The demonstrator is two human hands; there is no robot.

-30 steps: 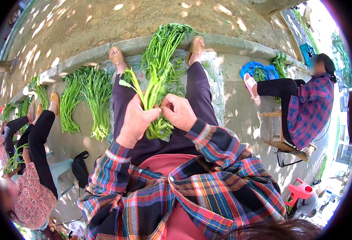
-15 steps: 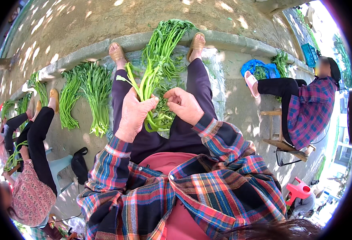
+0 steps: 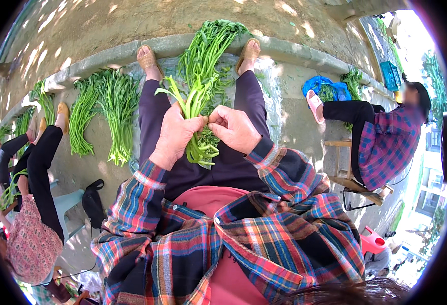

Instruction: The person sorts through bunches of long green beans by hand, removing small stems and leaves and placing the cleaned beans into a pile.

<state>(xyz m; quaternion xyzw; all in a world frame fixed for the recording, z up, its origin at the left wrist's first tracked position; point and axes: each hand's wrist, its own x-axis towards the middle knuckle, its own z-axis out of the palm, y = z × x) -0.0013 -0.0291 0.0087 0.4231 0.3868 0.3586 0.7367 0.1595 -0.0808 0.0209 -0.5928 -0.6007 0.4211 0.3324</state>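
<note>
My left hand (image 3: 173, 133) is closed around a small bunch of leafy green stalks (image 3: 195, 100), pale ends upward and the lower part curving down between my knees. Close against its thumb, my right hand (image 3: 236, 131) has thumb and forefinger pinched together; whatever lies between them is too small to make out. Beyond the hands, a larger heap of long-stemmed greens (image 3: 203, 53) stretches between my feet on a clear plastic sheet (image 3: 272, 101). Loose trimmed leaves (image 3: 208, 136) show below and behind the bunch.
Bundles of greens (image 3: 119, 114) lie to the left along a concrete curb (image 3: 305, 51). On the right, a seated person in a plaid shirt (image 3: 391, 142) is beside a blue bag (image 3: 346, 90) of leaves. People sit at left near a black bag (image 3: 93, 203).
My right hand has moved left to meet the left thumb, its fingers closing into a pinch. The left hand keeps its hold on the stalks. The view has shifted slightly.
</note>
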